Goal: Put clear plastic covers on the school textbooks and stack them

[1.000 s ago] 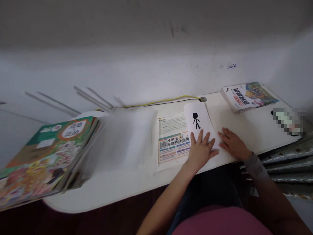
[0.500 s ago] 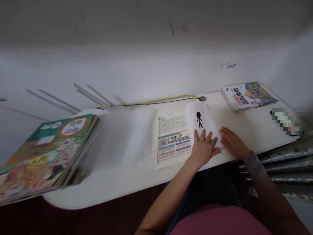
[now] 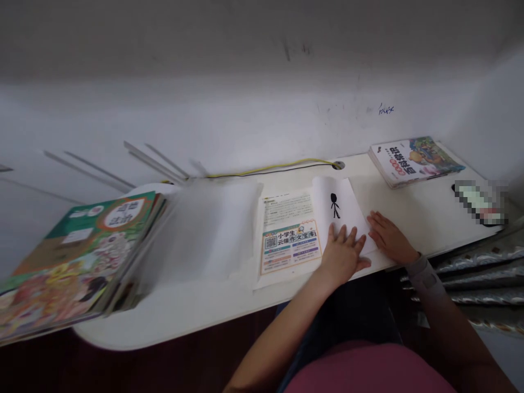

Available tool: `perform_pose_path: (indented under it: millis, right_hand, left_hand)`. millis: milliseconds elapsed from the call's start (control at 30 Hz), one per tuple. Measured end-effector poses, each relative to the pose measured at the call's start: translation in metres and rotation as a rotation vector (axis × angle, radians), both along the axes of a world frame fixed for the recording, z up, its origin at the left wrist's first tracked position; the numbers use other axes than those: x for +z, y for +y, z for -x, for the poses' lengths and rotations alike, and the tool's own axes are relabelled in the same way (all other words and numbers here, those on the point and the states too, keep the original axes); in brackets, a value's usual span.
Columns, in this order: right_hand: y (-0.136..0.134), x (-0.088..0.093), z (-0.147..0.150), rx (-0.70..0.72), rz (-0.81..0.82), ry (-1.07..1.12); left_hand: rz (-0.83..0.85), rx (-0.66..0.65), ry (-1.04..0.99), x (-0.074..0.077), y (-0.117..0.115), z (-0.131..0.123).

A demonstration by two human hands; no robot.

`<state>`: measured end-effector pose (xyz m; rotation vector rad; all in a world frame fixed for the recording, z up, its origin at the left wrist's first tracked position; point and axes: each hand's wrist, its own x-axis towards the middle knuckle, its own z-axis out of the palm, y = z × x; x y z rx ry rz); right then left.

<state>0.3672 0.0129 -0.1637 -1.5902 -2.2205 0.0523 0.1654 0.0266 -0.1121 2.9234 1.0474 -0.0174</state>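
Observation:
An open book [image 3: 286, 256] lies on the white desk, its left page printed with text and a colourful boxed panel. Its right side is a white page [image 3: 347, 204] with a black stick figure drawn on it. Flat on the lower part of that white page rests my left hand [image 3: 343, 252], fingers spread. Just to its right, my right hand [image 3: 388, 237] lies with fingers stretched out at the page's right edge. A grey band circles the right wrist. Neither hand grips anything.
On the left is a stack of books [image 3: 82, 256], with a translucent plastic sheet [image 3: 208, 229] beside it. Books [image 3: 415, 158] lie at the back right, near a phone-like device [image 3: 478, 202], partly blurred. A yellow cable [image 3: 278, 165] runs along the wall to a desk hole.
My left hand and the open book have slid slightly toward me. The stick-figure page has moved down a little with them. My right hand has stayed nearly in place.

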Motion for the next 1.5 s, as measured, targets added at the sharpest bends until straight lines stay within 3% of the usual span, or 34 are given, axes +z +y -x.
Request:
perform_pose_path:
  millis: [233,500,633,767,867,933,1233,1500]
  right_hand:
    - [-0.003,0.002,0.002,-0.029,0.007,-0.056]
    - [-0.004,0.004,0.007,-0.086,-0.016,-0.152]
    - [-0.002,0.004,0.009,-0.095,-0.012,-0.203]
    - [-0.002,0.002,0.008,-0.094,-0.006,-0.207]
    - [-0.003,0.001,0.007,-0.108,-0.010,-0.200]
    - [-0.003,0.001,0.008,-0.112,-0.017,-0.203]
    - [-0.004,0.003,0.011,-0.114,-0.019,-0.196]
    - [-0.004,0.003,0.011,-0.112,-0.023,-0.185]
  left_hand:
    - [-0.012,0.024,-0.028,-0.005,0.002,-0.012]
    - [0.014,-0.018,0.006,0.001,0.002,-0.001]
    - [0.030,-0.054,0.016,0.019,0.034,-0.002]
    - [-0.127,0.083,-0.030,0.041,0.102,-0.017]
    - [-0.060,0.199,0.094,0.050,0.149,-0.029]
    - [-0.005,0.232,0.161,0.052,0.166,-0.033]
    - [0.025,0.286,0.214,0.049,0.172,-0.033]
    - [0.092,0.186,0.170,0.037,0.178,-0.027]
